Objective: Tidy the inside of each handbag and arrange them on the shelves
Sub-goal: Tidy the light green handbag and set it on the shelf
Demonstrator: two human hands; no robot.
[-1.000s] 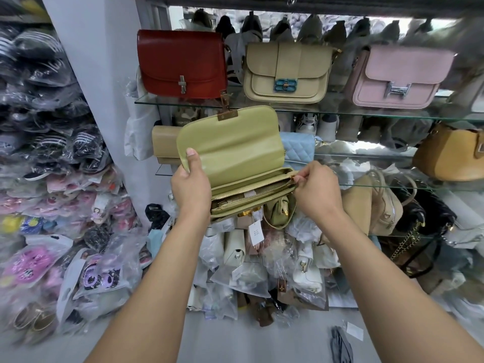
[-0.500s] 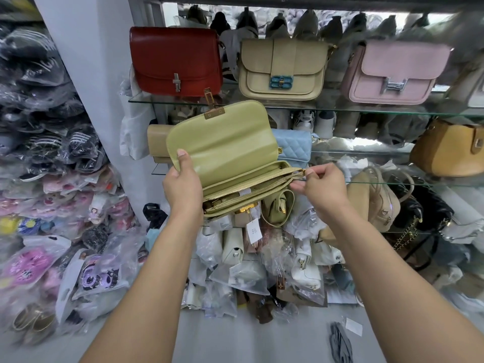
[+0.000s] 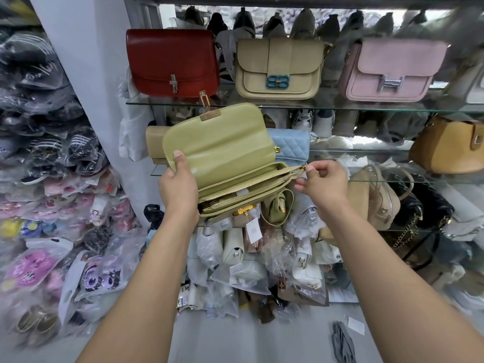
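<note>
Two hands of mine hold one green bag (image 3: 222,153) up in the air before the shelves, just below the top shelf (image 3: 340,109) and not resting on any of them. Its flap stands open and upright, with the gold clasp (image 3: 209,115) at the top edge.

My left hand (image 3: 178,184) grips the bag's left end: the thumb (image 3: 179,158) lies pressed flat on the inner face of the flap, and the other fingers are curled behind it, out of my sight. My right hand (image 3: 322,182) is at the bag's right end. Thumb and forefinger pinch the zip pull (image 3: 303,168); the remaining fingers hang loosely curled below, touching nothing. The zip (image 3: 251,188) runs slantwise from lower left up to the pull, and near the pull its two rows of teeth stand a little apart.

On the top shelf a red bag (image 3: 172,62), a beige bag (image 3: 279,68) and a pink bag (image 3: 392,69) stand upright side by side, flaps closed. Behind my bag, on the shelf below, a blue bag (image 3: 290,146) shows at the right. A tan bag (image 3: 445,146) sits far right. A white tag (image 3: 252,230) hangs under my bag, though I cannot tell what it is tied to. Plastic-wrapped goods are heaped on the floor beneath.
</note>
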